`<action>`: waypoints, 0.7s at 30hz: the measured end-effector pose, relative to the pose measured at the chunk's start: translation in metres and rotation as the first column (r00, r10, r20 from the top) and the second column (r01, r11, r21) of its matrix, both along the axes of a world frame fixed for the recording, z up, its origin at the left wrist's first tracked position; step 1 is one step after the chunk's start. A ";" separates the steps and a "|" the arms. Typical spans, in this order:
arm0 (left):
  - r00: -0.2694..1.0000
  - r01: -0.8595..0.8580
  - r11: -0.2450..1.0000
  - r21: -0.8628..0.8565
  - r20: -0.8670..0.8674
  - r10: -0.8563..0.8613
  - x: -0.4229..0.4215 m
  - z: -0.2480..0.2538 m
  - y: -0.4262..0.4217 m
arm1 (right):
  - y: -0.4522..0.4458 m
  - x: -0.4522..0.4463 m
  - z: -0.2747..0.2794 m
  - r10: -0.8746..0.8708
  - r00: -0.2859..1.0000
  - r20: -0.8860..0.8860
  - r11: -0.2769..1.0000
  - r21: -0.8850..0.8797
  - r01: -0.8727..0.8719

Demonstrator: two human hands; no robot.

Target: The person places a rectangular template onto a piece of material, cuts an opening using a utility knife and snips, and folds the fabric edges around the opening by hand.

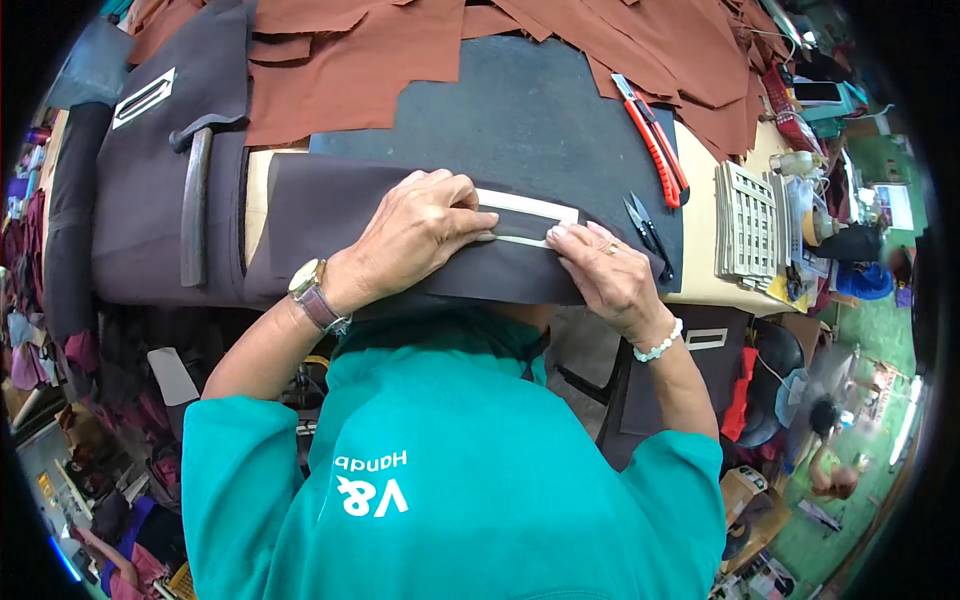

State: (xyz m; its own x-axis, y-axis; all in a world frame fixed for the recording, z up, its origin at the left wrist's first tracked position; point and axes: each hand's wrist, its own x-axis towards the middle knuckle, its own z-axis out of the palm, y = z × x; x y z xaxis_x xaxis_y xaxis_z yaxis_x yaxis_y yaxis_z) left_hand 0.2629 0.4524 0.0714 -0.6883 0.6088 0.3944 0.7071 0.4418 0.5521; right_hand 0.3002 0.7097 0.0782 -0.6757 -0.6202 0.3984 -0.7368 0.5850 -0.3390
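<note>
Dark brown fabric lies along the table's near edge, partly over a dark cutting mat. On it rests a white rectangular frame, with the dark fabric showing through its long slot. My left hand, with a watch at the wrist, pinches the frame's left end, thumb and forefinger together. At the frame's right end, the fingertips of my right hand are closed on its corner. The frame's left end is hidden behind my left fingers. To the right of my right hand lie small black thread snips.
A red utility knife lies on the mat. Rust-brown fabric pieces cover the far side. At left a hammer rests on dark fabric near another white frame. Slotted white card pieces are stacked at right.
</note>
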 end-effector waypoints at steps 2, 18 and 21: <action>0.999 0.018 0.999 -0.034 -0.032 -0.019 -0.002 0.002 -0.001 | -0.006 -0.002 0.005 -0.105 0.985 0.134 0.977 -0.170 0.128; 0.997 -0.034 0.981 -0.191 0.060 0.046 -0.006 0.023 -0.045 | -0.055 -0.006 -0.005 -0.599 0.801 -0.017 0.784 0.193 0.590; 0.985 -0.048 0.985 -0.168 0.155 0.074 -0.005 0.020 -0.058 | -0.048 -0.006 -0.005 -0.590 0.807 -0.013 0.793 0.178 0.583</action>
